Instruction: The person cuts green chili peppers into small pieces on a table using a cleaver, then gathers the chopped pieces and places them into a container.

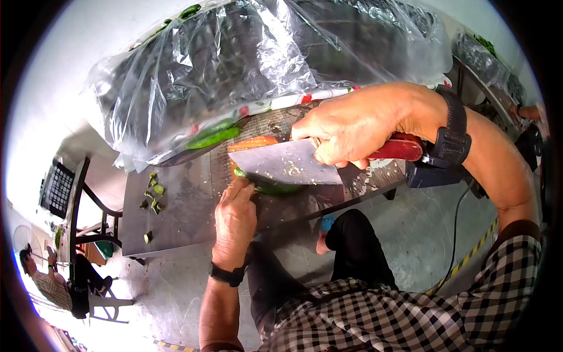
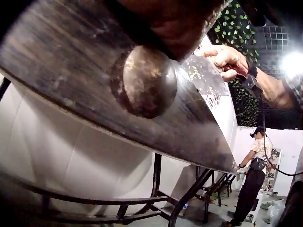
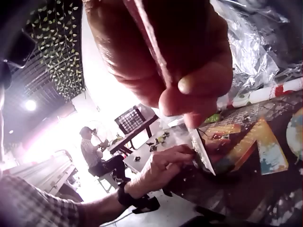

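Observation:
My right hand (image 1: 363, 126) grips a cleaver (image 1: 287, 163) by its red handle (image 1: 402, 148). Pale seeds and bits stick to the wide blade, which stands over a long green pepper (image 1: 278, 188) on the dark table and hides part of it. My left hand (image 1: 236, 220) holds the pepper near its left end, fingertips close to the blade's front corner. In the right wrist view the cleaver's edge (image 3: 202, 152) comes down beside the left fingers. Another green pepper (image 1: 212, 138) lies farther back, by the plastic sheet.
Several cut green pieces (image 1: 155, 189) lie on the table's (image 1: 182, 226) left part. Clear plastic sheeting (image 1: 234, 58) covers a large mound along the back. A person (image 1: 56, 281) sits at the far left near a black crate (image 1: 58, 189); another person (image 2: 255, 165) stands farther off.

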The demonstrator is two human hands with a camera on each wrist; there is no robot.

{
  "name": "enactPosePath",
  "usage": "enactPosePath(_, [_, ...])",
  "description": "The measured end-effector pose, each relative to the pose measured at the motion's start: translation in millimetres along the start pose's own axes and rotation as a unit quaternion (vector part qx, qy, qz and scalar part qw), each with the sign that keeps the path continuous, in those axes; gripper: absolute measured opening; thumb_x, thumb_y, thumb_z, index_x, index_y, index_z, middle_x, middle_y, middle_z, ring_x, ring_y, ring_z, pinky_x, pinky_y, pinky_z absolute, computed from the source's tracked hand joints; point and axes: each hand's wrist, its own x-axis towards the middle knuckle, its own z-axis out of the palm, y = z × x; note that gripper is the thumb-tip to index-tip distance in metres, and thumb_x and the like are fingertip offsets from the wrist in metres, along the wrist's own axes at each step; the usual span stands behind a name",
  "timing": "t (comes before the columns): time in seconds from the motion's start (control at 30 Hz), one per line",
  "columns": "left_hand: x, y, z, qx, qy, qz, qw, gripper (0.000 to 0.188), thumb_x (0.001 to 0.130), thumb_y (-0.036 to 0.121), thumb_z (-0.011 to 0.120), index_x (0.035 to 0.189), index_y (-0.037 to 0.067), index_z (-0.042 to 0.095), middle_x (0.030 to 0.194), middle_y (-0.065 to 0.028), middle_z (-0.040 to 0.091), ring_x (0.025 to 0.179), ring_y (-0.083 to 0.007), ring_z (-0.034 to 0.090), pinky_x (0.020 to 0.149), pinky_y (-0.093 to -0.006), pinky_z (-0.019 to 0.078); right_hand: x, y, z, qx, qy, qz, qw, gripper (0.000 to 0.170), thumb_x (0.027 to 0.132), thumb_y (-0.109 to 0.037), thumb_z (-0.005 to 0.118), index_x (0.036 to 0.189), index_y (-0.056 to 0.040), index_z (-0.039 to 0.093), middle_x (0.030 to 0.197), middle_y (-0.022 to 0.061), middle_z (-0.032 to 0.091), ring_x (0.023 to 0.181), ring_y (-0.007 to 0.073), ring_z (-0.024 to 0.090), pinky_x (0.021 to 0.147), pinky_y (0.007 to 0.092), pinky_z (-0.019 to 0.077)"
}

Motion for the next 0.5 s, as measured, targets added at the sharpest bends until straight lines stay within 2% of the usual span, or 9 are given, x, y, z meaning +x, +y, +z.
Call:
enactPosePath(0.07, [2.2,-1.6,-2.6,-0.007,0.003,-0.002,1.0,0.031,0.074,-0.009,0.056,0.102,-0.001,0.067,0.117,-0.0155,0.064,0.103,-0.0347,0.063,0.09,-0.0401,0.0535,-4.1,-6.1,0.4,-0.001,0.022,-0.001,1.0,0.026,0.085,-0.021,0.055,0.099,0.0006,0.059,0.07,0.0052,0.06,0.061,0.017,0.059,0.055,0.0333,0.0464])
enactPosePath(0.2, [7.9,1.0,-2.1,-0.008,0.007,-0.001,1.0,0.029,0.075,-0.01,0.055,0.1,-0.001,0.068,0.117,-0.016,0.064,0.102,-0.036,0.063,0.089,-0.0416,0.0534,-6.7,-0.3,0.4,-0.062,0.034,-0.001,0.997,0.026,0.084,-0.021,0.055,0.095,0.0028,0.057,0.069,0.0091,0.061,0.063,0.0189,0.062,0.056,0.0345,0.0467])
enactPosePath(0.3, [4.1,-1.9,1.3,-0.028,0.0,-0.013,1.0,0.029,0.075,-0.01,0.055,0.099,-0.002,0.067,0.117,-0.0165,0.064,0.101,-0.0368,0.063,0.089,-0.0422,0.0534,-8.8,-0.8,3.9,-0.039,0.028,0.025,0.999,0.026,0.084,-0.02,0.054,0.096,0.0027,0.056,0.071,0.011,0.063,0.063,0.0201,0.063,0.057,0.0357,0.0474])
enactPosePath(0.4, [2.6,-1.1,2.0,-0.029,0.0,-0.007,1.0,0.029,0.075,-0.01,0.055,0.099,-0.002,0.067,0.117,-0.017,0.063,0.101,-0.0374,0.063,0.088,-0.0425,0.0533,-12.4,2.5,3.3,-0.022,0.005,0.015,1.0,0.028,0.089,-0.012,0.05,0.113,0.0027,0.052,0.072,0.01,0.06,0.058,0.0222,0.063,0.054,0.0365,0.0492])
enactPosePath(0.5, [4.8,1.2,0.5,-0.022,-0.003,0.001,1.0,0.029,0.075,-0.011,0.053,0.1,-0.004,0.067,0.116,-0.0186,0.064,0.1,-0.0381,0.064,0.087,-0.0411,0.0535,-18.0,4.4,0.0,-0.032,-0.018,0.032,0.999,0.027,0.088,-0.012,0.05,0.11,0.0033,0.054,0.073,0.0095,0.061,0.059,0.0213,0.063,0.055,0.0366,0.0496])
